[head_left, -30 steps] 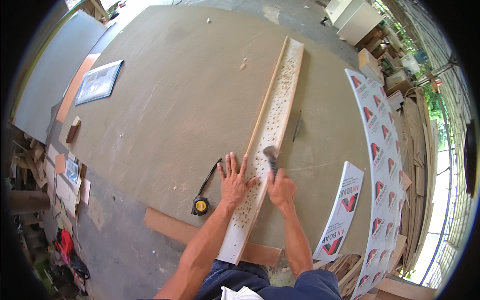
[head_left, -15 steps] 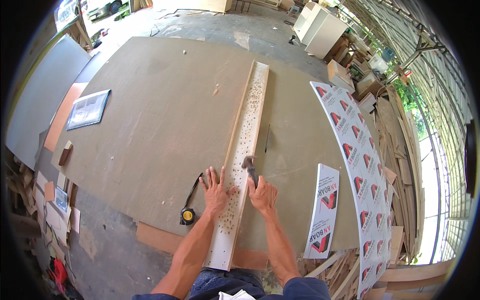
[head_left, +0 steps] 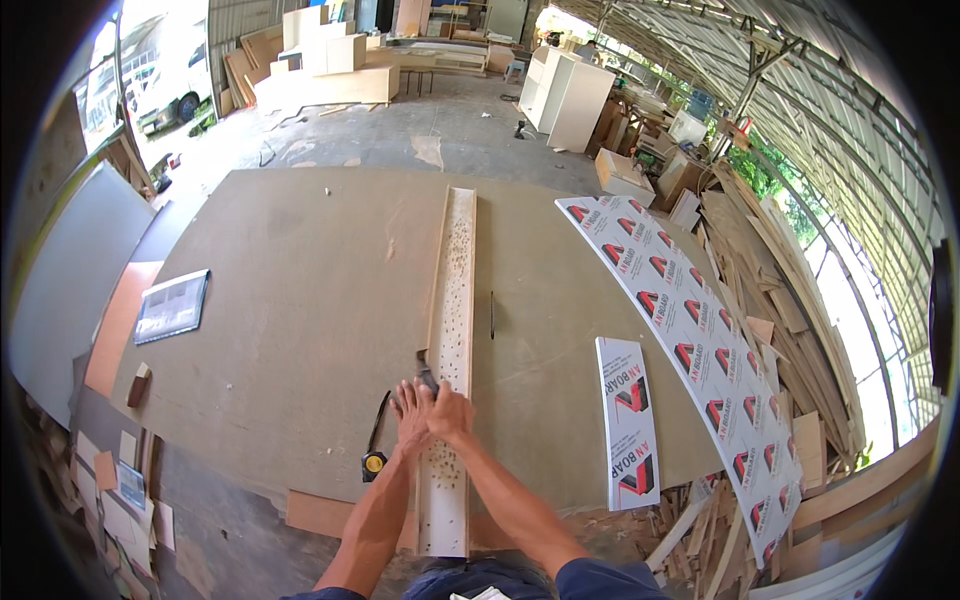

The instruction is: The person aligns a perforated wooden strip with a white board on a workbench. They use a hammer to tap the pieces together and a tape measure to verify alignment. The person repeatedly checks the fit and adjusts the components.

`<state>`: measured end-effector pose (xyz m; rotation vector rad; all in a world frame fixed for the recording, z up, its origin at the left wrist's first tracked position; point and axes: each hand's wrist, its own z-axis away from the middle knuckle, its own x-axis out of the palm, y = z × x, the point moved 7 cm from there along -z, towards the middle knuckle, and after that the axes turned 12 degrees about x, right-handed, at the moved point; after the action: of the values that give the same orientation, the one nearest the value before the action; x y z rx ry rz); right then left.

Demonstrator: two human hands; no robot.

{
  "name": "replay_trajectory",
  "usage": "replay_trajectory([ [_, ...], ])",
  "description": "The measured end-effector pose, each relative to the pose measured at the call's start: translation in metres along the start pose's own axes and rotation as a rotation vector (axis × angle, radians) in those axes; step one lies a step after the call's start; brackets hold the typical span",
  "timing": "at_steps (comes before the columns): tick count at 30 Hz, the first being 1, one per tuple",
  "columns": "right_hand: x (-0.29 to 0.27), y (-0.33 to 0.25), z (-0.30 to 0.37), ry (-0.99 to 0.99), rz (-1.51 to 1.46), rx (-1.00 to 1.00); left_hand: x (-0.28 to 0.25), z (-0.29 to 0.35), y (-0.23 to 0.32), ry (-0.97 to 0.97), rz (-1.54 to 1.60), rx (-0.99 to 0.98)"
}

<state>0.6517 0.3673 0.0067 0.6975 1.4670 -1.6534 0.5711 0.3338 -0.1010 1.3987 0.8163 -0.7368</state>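
A long narrow white board [head_left: 454,350] with raised wooden edges lies lengthwise before me, dotted with many small dark spots or bits. My right hand [head_left: 451,415] is closed round the handle of a hammer [head_left: 428,375], whose dark head is at the board's left edge. Close beside it, my left hand [head_left: 411,420] lies with fingers stretched out over the same edge. The two hands overlap in view, and much of the hammer handle is hidden. Left of my left hand sits a black and yellow tape measure [head_left: 374,464] with a black strap.
The board rests on a large brown tabletop [head_left: 300,300]. A thin dark rod [head_left: 492,315] lies right of it. Farther right are a small printed panel [head_left: 625,425] and a large curved one [head_left: 690,340]. A plastic-covered sheet [head_left: 172,305] and a small brown block [head_left: 139,385] lie left.
My right hand has moved left with the hammer, from the board's right side over to its left edge beside my left hand. The view has tilted up, showing more of the workshop.
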Motion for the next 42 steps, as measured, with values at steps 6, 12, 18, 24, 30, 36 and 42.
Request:
replay_trajectory([
  [6, 0.088, -0.069, 0.038, -0.065, -0.12, -0.433, 0.011, 0.068, 0.026, 0.264, 0.003, 0.012],
  [12, 0.069, -0.017, 0.075, -0.209, -0.264, -0.519, 0.011, 0.125, 0.104, 0.398, -0.023, 0.196],
  [18, -0.148, 0.115, 0.138, 0.308, -0.593, -0.486, 0.046, 0.156, 0.17, 0.273, 0.124, 0.264],
  [24, -0.229, 0.453, 0.193, 0.801, -0.843, 0.24, 0.079, 0.136, 0.286, 0.025, 0.445, 0.17],
  [30, -0.241, 0.761, 0.239, 1.059, -0.981, 0.794, 0.215, 0.151, 0.345, -0.408, 1.018, -0.478],
  [36, -0.293, 0.921, 0.191, 0.975, -0.539, 1.071, 0.254, 0.175, 0.379, -0.05, 1.26, -0.826],
  [42, -0.33, 0.977, 0.131, 1.058, -0.411, 0.824, 0.217, 0.187, 0.407, 0.408, 1.393, -0.739],
])
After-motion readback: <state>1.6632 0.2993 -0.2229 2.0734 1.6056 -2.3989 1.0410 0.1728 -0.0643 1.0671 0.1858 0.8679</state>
